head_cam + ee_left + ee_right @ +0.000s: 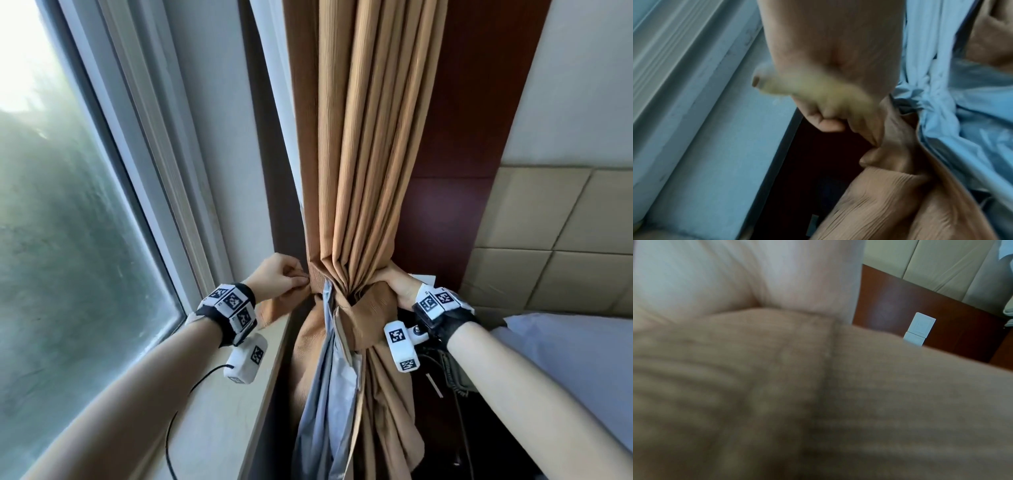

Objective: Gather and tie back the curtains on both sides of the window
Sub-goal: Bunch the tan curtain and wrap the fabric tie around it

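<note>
A tan ribbed curtain (370,154) with a pale grey lining (325,387) hangs bunched beside the window. A matching tan tieback band (368,310) wraps its waist. My left hand (282,275) pinches the band's end at the curtain's left edge, by the wall. In the left wrist view the left hand's fingers (840,112) curl onto tan fabric (890,191), with blue-grey lining (962,113) to the right. My right hand (399,282) grips the bunched curtain from the right. The right wrist view shows blurred tan cloth (818,394) filling the frame.
The window pane (68,205) and white frame (161,164) are on the left, with a stone sill (219,411) below. A dark red wood panel (455,171) with a white wall switch (919,329) stands behind the curtain. A padded headboard (555,240) and white bedding (565,359) lie right.
</note>
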Tool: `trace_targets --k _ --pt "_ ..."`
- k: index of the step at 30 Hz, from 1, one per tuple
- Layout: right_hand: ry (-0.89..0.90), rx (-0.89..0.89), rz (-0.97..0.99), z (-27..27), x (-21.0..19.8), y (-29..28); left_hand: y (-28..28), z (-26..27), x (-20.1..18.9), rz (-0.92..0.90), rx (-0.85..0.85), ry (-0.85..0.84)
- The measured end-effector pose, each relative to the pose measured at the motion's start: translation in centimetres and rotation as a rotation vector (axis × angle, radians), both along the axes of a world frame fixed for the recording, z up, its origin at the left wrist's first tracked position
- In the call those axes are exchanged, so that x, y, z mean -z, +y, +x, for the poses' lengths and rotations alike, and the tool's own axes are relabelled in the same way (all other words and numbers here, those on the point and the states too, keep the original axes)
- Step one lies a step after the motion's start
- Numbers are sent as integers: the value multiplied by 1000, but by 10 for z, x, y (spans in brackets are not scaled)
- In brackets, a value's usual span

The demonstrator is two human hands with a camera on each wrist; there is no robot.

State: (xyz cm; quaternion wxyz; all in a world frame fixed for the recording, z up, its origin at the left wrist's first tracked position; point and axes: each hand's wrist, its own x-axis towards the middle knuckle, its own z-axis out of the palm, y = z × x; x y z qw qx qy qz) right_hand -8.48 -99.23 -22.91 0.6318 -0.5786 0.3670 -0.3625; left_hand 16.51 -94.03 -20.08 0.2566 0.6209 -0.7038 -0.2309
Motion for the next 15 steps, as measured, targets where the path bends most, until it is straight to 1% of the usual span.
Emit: trace_targets --k 1,3,6,9,12,13,15 --pt "-3 -3 1 6 2 1 8 4 -4 -43 -24 -38" --pt "-13 13 9 6 7 -2 9 5 -7 -69 -44 -86" --pt "-59 29 52 10 11 -5 10 13 -7 26 -88 -122" --pt "-56 21 34 20 8 -1 18 6 -8 72 -131 -76" --pt "-78 25 30 25 9 3 14 2 -6 96 -209 25" --pt "-84 26 32 26 8 5 18 0 -11 124 -220 48" --pt "-85 21 38 25 8 7 13 -4 -13 181 -175 114"
